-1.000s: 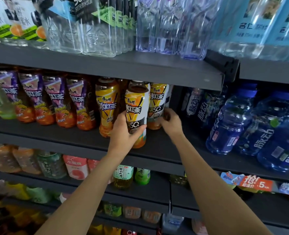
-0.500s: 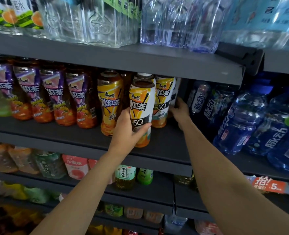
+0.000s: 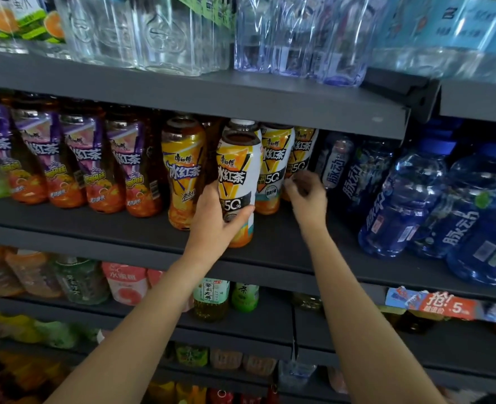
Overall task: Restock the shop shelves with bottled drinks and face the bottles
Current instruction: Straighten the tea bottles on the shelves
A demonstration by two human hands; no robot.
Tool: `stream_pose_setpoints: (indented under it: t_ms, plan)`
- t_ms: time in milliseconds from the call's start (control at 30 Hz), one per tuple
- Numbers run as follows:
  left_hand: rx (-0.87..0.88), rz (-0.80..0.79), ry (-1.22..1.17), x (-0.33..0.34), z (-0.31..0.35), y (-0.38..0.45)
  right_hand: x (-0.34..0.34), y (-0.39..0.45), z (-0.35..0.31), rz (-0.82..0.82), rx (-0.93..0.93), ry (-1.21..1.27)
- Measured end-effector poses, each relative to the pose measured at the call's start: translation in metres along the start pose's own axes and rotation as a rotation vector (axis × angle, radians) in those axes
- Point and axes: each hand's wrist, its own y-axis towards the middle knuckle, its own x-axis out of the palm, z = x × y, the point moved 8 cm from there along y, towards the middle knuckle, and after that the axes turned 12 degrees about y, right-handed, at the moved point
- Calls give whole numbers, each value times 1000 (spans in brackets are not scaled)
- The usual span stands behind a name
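Observation:
My left hand (image 3: 214,225) grips the lower half of a white-and-yellow iced tea bottle (image 3: 238,176) that stands upright near the front of the dark middle shelf (image 3: 95,228). Behind it to the right stands a second bottle of the same kind (image 3: 273,167). Further right and deeper in is a third iced tea bottle (image 3: 302,150). My right hand (image 3: 308,196) has its fingers curled at this bottle's lower part, which the hand hides. A yellow iced tea bottle (image 3: 182,173) stands just left of my left hand.
Purple-labelled tea bottles (image 3: 80,164) fill the shelf's left side, and blue drink bottles (image 3: 401,205) crowd its right. Large clear water bottles (image 3: 168,33) sit on the shelf above, whose edge hangs low over the caps. Lower shelves hold green tea bottles (image 3: 210,298).
My right hand has drawn back from deep in the shelf toward the front, and a third iced tea bottle now shows beside it. My left hand keeps its hold on the front bottle.

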Motion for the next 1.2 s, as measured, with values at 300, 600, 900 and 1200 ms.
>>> stream_pose_setpoints:
  t_ms: [300, 600, 900, 1200]
  plan:
    - [-32, -31, -15, -2, 2, -1, 35, -10, -3, -120, -37, -171]
    - [-48, -29, -38, -1, 3, -1, -4, -3, 0, -77, -3, -270]
    - [-26, -23, 5, 15, 21, 0, -18, -16, -6, -137, 46, -199]
    - [-75, -49, 54, 62, 59, 14, -19, -52, -2, -410, 141, -205]
